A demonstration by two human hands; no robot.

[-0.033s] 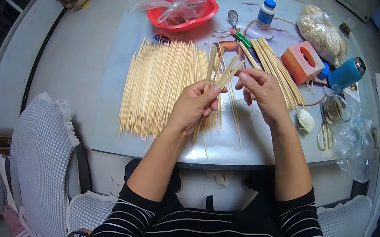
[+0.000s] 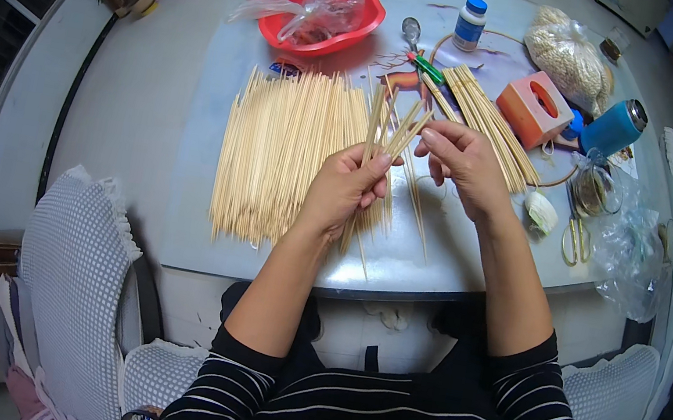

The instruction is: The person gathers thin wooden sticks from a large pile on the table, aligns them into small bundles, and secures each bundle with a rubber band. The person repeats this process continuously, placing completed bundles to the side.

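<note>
The pale, glossy table (image 2: 453, 261) in front of me is well covered: a broad bed of thin, light wooden sticks (image 2: 283, 157) lies to the left, with a red plastic basin (image 2: 374, 25) behind it. Over on the right — quite a crowd — a slanting bundle of thicker wooden sticks (image 2: 497, 130), an orange-and-white box with an oval opening (image 2: 516, 115), a blue flask with a black cap (image 2: 613, 127), gold-handled scissors (image 2: 576, 243).

L grip (image 2: 343, 191) holds a few thin sticks (image 2: 375, 119); R grip (image 2: 467, 162) curled just beside them, contact unclear. Wide stick row (image 2: 284, 148) on tabletop (image 2: 451, 269), red basin (image 2: 328, 49) w/ clear bag (image 2: 334, 9) behind, blue bottle (image 2: 610, 127) nr orange box (image 2: 517, 118).
</note>
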